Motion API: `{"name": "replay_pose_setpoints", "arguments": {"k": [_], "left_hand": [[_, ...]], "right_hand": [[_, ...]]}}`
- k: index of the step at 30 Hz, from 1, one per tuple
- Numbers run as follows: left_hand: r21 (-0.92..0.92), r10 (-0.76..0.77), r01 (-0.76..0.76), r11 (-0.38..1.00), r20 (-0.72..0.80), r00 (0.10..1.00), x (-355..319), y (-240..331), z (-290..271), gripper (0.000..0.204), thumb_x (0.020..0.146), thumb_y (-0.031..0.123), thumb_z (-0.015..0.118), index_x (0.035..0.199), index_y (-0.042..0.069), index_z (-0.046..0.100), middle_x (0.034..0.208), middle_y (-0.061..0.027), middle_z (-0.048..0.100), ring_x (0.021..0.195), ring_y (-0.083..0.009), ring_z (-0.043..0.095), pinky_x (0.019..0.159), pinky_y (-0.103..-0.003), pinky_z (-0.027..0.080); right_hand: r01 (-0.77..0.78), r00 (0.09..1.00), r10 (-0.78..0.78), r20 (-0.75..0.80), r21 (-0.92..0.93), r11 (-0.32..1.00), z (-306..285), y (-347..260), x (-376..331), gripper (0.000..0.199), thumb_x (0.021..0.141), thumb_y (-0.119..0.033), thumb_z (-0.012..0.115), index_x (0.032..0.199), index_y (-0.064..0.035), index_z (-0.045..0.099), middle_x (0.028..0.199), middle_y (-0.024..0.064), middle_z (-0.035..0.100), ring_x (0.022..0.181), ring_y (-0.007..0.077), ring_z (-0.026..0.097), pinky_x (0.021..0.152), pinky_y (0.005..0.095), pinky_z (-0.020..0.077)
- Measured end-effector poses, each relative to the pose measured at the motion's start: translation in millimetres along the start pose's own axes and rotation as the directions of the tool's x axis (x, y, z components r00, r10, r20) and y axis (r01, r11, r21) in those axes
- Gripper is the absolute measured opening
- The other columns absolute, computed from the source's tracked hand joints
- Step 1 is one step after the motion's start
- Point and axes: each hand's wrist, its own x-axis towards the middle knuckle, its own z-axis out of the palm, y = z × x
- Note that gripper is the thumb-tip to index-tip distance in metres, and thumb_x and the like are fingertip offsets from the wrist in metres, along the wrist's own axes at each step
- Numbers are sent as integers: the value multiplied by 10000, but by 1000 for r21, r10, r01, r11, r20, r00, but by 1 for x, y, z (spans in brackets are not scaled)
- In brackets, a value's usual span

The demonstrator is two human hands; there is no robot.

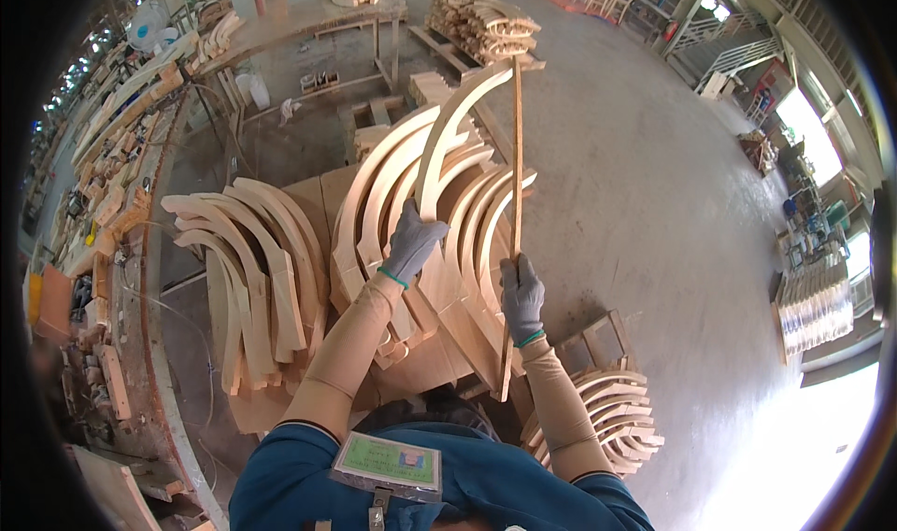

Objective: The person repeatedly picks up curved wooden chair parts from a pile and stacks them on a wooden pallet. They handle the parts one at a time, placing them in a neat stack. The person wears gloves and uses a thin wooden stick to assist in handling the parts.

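Note:
My left hand [414,241], in a grey glove with a green cuff, is wrapped round a long curved wooden piece [452,115] that rises away from me. My right hand [523,297], gloved alike, grips a thin straight wooden strip [518,157]. The strip's far end meets or overlaps the tip of the curved piece; I cannot tell if they touch. Its near end reaches below my right hand. Beneath the hands, several more curved pieces [372,181] lie side by side on a board surface [257,411]. Another group of curved pieces [266,241] stands to their left.
A long bench [154,199] heaped with wood offcuts runs along the left. Stacked curved parts [481,27] sit on the floor ahead, beside a wooden table [308,31]. Another stack [612,414] is near my right forearm. Concrete floor [654,223] stretches to the right.

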Motion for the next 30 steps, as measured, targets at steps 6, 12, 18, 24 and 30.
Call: {"name": "replay_pose_setpoints", "arguments": {"k": [6, 12, 18, 24, 30], "left_hand": [[-65, -127, 129, 989, 32, 991, 13, -22, 23, 440, 677, 183, 680, 1035, 3, 501, 809, -91, 610, 691, -198, 602, 635, -322, 490], [-93, -195, 203, 975, 87, 977, 48, -88, 54, 434, 677, 151, 677, 1044, -3, 504, 849, -93, 611, 721, -172, 596, 648, -306, 489], [-5, -327, 333, 943, 166, 930, 70, -117, 85, 436, 666, 186, 676, 1008, -29, 513, 835, -112, 621, 765, -218, 612, 725, -337, 494], [436, -237, 227, 871, -33, 971, 76, -169, 110, 584, 646, 235, 690, 1108, -71, 506, 931, -227, 650, 889, -351, 638, 821, -403, 505], [768, -11, -11, 641, 24, 1000, 66, -148, 104, 699, 748, 505, 660, 1233, 43, 463, 1257, -183, 436, 1125, -376, 436, 898, -481, 389]], "right_hand": [[-105, 985, 114, 127, -81, 991, 9, 31, 15, 255, 931, -276, 565, 897, -23, 560, 695, 206, 564, 605, 386, 546, 528, 425, 401], [-272, 948, 265, 177, 14, 962, 15, 59, 30, 248, 924, -265, 576, 897, -18, 570, 680, 171, 567, 595, 316, 550, 552, 388, 422], [-461, 878, 444, 178, 69, 885, 8, 95, 38, 256, 920, -265, 577, 854, -17, 574, 634, 98, 551, 551, 184, 515, 547, 334, 425], [-510, 844, 487, 223, 58, 858, 3, 108, 31, 255, 917, -270, 584, 825, -32, 572, 594, 49, 519, 512, 126, 485, 491, 311, 403], [-589, 797, 546, 258, 132, 797, 2, 106, 29, 198, 914, -236, 596, 875, -43, 591, 574, 6, 506, 423, 60, 418, 378, 257, 350]]}}
